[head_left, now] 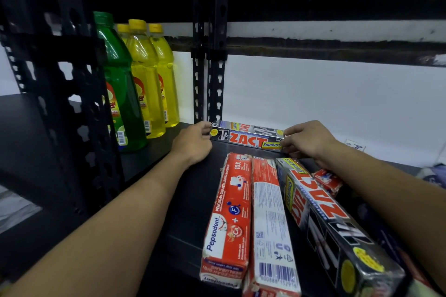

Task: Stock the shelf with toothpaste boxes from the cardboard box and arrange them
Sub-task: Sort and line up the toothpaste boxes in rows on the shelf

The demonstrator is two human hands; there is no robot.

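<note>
Fingers of the left hand (193,143) and the right hand (307,140) pinch the two ends of a Zact Smokers toothpaste box (246,136). It lies sideways on the black shelf (193,200), near the back wall. Closer than it lie a red Pepsodent box (229,214), a white-backed box (271,224) and another Zact box (330,222), side by side. Left of it stand green and yellow bottles (135,79).

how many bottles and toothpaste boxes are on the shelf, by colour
green bottle: 1
yellow bottles: 3
red toothpaste boxes: 3, one mostly hidden under the right arm
dark toothpaste boxes: 2, one held at its ends by the left hand and right hand
total: 9
</note>
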